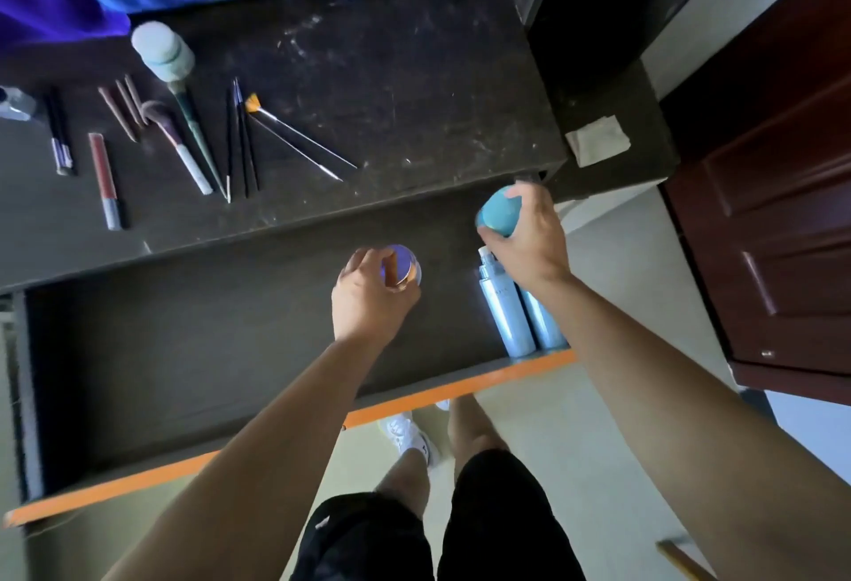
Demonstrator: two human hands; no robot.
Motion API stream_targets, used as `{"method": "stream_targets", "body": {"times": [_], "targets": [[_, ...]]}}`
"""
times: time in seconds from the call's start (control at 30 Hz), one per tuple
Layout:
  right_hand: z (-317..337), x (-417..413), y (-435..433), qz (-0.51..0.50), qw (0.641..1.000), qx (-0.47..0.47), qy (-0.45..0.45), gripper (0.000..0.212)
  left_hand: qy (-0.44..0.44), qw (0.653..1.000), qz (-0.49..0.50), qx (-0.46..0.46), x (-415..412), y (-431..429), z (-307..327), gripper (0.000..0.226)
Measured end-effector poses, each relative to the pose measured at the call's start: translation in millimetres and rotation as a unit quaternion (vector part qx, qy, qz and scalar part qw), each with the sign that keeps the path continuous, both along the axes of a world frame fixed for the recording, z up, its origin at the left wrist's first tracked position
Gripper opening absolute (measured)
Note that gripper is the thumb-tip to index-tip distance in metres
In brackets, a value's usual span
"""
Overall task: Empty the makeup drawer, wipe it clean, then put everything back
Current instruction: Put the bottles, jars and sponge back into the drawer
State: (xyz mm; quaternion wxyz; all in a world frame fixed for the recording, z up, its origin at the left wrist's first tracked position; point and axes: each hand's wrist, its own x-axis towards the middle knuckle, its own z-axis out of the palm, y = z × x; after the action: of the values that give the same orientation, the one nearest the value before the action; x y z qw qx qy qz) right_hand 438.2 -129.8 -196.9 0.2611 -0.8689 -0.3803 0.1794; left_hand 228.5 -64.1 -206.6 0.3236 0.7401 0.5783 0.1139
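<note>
The long dark drawer with an orange front edge [460, 389] stands pulled out across the lower half of the view. Over its floor, near the centre, the left hand [373, 299] curls its fingers and thumb round a small round clear jar with a lilac lid [407, 263]; whether the jar touches the floor I cannot tell. At 2 o'clock from it, above the drawer's far right corner, the right hand [525, 239] grips a teal rounded container [499, 212] from above, fingers wrapped over its top. Just below that hand, at the drawer's 3 o'clock end, two pale blue metallic bottles [506, 318] lie side by side, touching, caps pointing to 11 o'clock and bases by the orange edge.

On the dark desktop [414, 74] beyond the drawer, toward 10 o'clock, lie thin makeup brushes [241, 138], brown pencils [120, 113], a red lip-gloss tube with a silver cap [105, 180] and a pale green jar with a white lid [161, 51]. A folded beige cloth [597, 140] sits on a lower dark shelf [644, 161] at 2 o'clock.
</note>
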Motion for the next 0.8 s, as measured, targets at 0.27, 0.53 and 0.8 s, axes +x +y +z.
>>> {"method": "stream_targets", "body": {"times": [0.27,0.53,0.8], "targets": [[-37,9,-2,0.030,0.999,-0.028,-0.031,0.050,0.023,0.997,-0.069,0.002,12,5,-21,0.037],[-36,26,-35,0.011,0.996,-0.052,-0.066,0.058,0.016,0.997,-0.075,-0.017,65,12,-27,0.038],[-50,40,-60,0.039,0.988,-0.148,-0.017,0.070,-0.004,0.991,-0.127,-0.042,108,11,-47,0.040]]}}
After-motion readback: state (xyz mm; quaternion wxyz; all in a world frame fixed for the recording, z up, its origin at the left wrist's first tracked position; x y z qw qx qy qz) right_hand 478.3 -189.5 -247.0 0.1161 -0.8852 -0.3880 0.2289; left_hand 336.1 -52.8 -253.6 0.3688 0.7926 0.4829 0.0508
